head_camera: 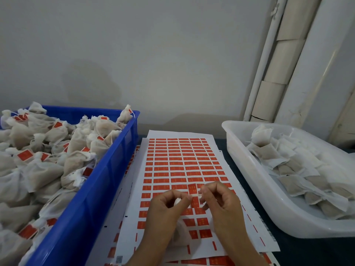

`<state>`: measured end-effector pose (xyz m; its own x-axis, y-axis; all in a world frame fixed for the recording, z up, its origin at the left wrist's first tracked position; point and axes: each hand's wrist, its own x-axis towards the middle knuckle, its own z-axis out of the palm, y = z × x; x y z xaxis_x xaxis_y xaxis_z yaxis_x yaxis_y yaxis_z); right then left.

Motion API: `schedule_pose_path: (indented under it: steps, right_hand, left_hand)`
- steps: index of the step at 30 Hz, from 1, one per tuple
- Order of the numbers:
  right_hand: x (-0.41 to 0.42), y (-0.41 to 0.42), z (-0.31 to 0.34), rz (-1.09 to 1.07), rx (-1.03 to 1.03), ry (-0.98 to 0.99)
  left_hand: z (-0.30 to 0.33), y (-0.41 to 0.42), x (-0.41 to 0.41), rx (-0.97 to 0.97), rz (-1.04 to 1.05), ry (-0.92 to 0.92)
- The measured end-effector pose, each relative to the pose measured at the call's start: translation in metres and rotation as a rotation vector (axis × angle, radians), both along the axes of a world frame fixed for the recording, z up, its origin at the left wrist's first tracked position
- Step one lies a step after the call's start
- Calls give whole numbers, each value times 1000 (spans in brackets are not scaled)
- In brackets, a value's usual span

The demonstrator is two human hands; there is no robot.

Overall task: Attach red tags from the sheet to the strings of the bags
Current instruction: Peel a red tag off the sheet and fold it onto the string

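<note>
Your left hand [169, 204] pinches the bag [177, 201] top, right hand [221, 198] pinches its string; red tag [192, 188] stands between them, upright.

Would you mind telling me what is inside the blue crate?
The blue crate holds heaped white bags, many with red tags. Whatever lies beneath the top layer is covered.

Two bare hands & forearms, nothing else of the person in view. Left hand [169, 206] and right hand [221, 200]: no gloves, no rings, no watch, no wristbands. Nails short, plain, no polish as far as one can tell. Forearms bare down to the bottom edge of the view, no sleeve or cuff showing. No marks or tape on either.
</note>
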<state>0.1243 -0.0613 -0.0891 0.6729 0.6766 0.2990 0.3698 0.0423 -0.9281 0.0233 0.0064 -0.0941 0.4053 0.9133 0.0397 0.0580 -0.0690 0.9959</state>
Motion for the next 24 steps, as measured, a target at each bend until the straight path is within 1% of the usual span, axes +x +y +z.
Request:
schedule_pose_path:
  steps: [9,14,24]
  right_hand:
    - [1,0,-1,-8,20,-17]
    - [2,-1,0,-24,35,-46]
    - [3,-2,2,-26,70,-15]
  left_hand:
    - [1,0,-1,-26,22,10]
    - [1,0,-2,-8,14,27]
    - [0,1,-3,31,16,33]
